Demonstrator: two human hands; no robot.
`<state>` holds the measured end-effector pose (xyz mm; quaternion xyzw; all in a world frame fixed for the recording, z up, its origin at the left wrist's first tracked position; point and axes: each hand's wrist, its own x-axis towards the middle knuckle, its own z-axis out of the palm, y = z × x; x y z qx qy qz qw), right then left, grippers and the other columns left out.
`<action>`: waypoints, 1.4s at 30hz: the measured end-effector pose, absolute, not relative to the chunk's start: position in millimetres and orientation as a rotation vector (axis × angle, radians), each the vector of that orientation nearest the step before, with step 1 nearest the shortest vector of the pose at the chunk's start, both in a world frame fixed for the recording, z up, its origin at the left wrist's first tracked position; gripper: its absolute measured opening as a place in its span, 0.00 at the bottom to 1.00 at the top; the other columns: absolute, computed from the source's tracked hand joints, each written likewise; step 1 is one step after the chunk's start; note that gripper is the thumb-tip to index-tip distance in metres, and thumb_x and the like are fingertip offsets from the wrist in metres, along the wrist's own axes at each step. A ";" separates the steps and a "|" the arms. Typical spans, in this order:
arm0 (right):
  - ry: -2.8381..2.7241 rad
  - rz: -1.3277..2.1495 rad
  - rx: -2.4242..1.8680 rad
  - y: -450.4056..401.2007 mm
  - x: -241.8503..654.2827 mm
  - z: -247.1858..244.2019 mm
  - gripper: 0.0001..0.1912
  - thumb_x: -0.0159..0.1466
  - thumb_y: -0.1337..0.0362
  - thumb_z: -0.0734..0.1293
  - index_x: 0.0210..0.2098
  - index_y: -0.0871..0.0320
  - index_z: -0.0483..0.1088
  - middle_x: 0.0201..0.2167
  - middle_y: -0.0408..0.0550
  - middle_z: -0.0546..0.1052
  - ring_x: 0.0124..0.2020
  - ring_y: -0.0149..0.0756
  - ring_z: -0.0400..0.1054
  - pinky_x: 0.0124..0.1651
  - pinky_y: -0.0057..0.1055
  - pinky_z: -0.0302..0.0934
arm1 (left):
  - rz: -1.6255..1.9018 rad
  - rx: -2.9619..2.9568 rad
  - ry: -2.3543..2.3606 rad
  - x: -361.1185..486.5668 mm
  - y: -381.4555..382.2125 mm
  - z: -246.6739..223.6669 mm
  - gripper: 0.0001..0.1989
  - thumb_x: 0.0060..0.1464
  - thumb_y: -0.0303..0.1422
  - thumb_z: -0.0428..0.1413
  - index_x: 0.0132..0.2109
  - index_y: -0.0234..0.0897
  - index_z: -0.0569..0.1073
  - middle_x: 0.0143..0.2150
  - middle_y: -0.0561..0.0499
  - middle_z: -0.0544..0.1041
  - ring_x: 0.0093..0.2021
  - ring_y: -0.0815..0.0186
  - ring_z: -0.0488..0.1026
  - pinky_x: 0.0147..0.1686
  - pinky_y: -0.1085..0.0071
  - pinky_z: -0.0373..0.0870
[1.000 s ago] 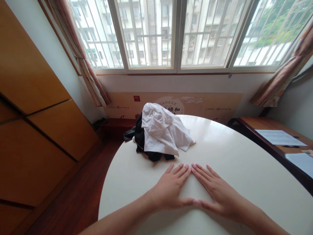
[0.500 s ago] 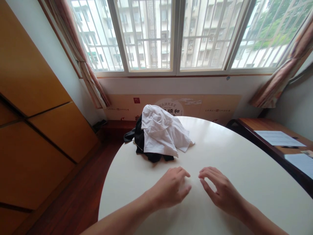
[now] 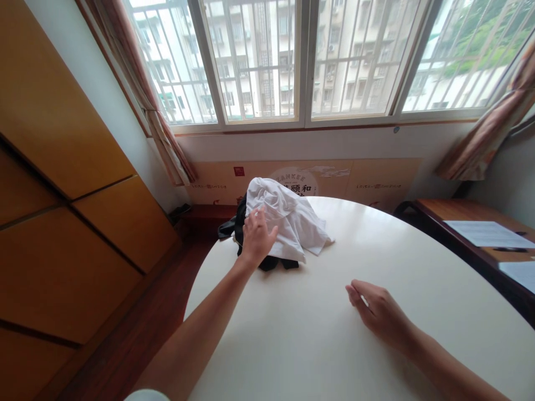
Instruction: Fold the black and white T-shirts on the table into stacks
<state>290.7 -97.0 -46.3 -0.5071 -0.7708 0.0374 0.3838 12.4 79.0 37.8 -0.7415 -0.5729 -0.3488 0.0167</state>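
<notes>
Reaching left hand point(image 3: 257, 239) forward onto white T-shirt point(image 3: 290, 220) heaped on black garment point(image 3: 276, 263), fingers spread, nothing gripped; right hand point(image 3: 374, 309) loosely curled, empty, on round worktop point(image 3: 317, 334) (2 hands now well apart).

Room for my right hand point(image 3: 374, 312) across the round white table point(image 3: 418, 245) to its far rim; white garment point(image 3: 290, 220) over black cloth point(image 3: 273, 263) blocks my left hand point(image 3: 257, 239) near the far-left edge.

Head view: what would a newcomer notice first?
The barred window fills the top, with a tall building outside. Below it, a white cloth lies heaped over a black garment on the round white table. The left hand is on the heap; the right hand is apart, over the tabletop.
</notes>
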 end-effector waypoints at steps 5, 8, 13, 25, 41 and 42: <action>-1.932 0.233 -1.399 -93.9 299.5 -46.0 0.18 0.79 0.56 0.55 0.36 0.53 0.68 0.27 0.44 0.75 0.26 0.36 0.69 0.31 0.31 0.61 | -0.998 -2.354 -1.941 42.7 104.0 61.0 0.15 0.65 0.24 0.53 0.57 0.32 0.75 0.53 0.35 0.81 0.55 0.48 0.78 0.57 0.56 0.69; -1.827 0.227 -1.421 -88.8 306.6 -46.8 0.13 0.77 0.54 0.59 0.51 0.54 0.70 0.37 0.48 0.80 0.36 0.40 0.77 0.35 0.33 0.69 | -1.212 -2.475 -1.847 68.7 78.3 79.1 0.09 0.67 0.26 0.51 0.49 0.35 0.75 0.44 0.39 0.83 0.46 0.53 0.79 0.46 0.63 0.70; -1.735 0.093 -1.323 -88.9 307.7 -45.4 0.46 0.69 0.47 0.71 0.76 0.55 0.48 0.60 0.61 0.75 0.56 0.51 0.76 0.58 0.50 0.72 | -1.180 -3.156 -1.351 99.6 -2.0 103.8 0.06 0.66 0.31 0.51 0.37 0.40 0.68 0.33 0.52 0.76 0.35 0.63 0.74 0.35 0.70 0.65; -1.634 0.240 -1.283 -104.2 319.8 -18.0 0.11 0.72 0.52 0.69 0.48 0.52 0.74 0.48 0.50 0.81 0.50 0.46 0.77 0.54 0.39 0.72 | -1.009 -3.776 -1.132 101.6 -16.5 112.8 0.09 0.64 0.34 0.50 0.35 0.37 0.69 0.33 0.51 0.74 0.33 0.64 0.74 0.33 0.70 0.70; -1.576 0.563 -1.444 -114.1 338.3 -0.5 0.28 0.61 0.45 0.75 0.51 0.52 0.66 0.35 0.47 0.81 0.29 0.41 0.73 0.30 0.32 0.66 | -1.001 -3.176 -1.656 90.6 26.2 98.3 0.15 0.64 0.28 0.47 0.27 0.41 0.61 0.29 0.51 0.73 0.30 0.63 0.69 0.30 0.67 0.61; -1.661 0.495 -1.518 -111.7 341.7 -0.5 0.25 0.61 0.48 0.76 0.49 0.52 0.68 0.35 0.47 0.81 0.31 0.42 0.74 0.33 0.33 0.66 | -1.087 -3.178 -1.661 88.9 29.2 101.0 0.15 0.65 0.29 0.47 0.27 0.41 0.61 0.28 0.52 0.72 0.29 0.64 0.67 0.30 0.67 0.60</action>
